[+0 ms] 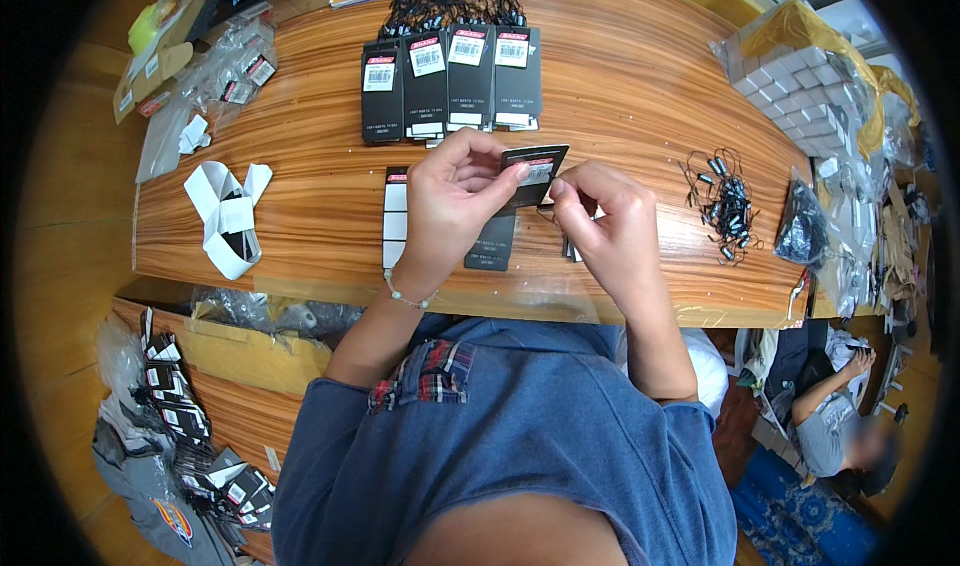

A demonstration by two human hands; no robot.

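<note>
My left hand (450, 201) is closed on a black hang tag (540, 171) with a white sticker, thumb on its front. Beside the tag's right edge, my right hand (612, 226) pinches with thumb and forefinger. Whatever it grips is too small to make out. Under my hands lie another black hang tag (490, 246) and a strip of white labels (396, 216) on a dark backing. Small pale-edged pieces (571, 251) show partly behind my right hand. Beyond my hands, several stacks of black hang tags (467, 76) stand in a row, their black strings bunched at the far end.
A loose pile of black strings (728, 206) lies to the right, near a bag of dark items (803, 224). Farther right stands a box of small white packets (790, 86). A white paper strip (215, 221) curls at left. Another person (830, 416) sits lower right.
</note>
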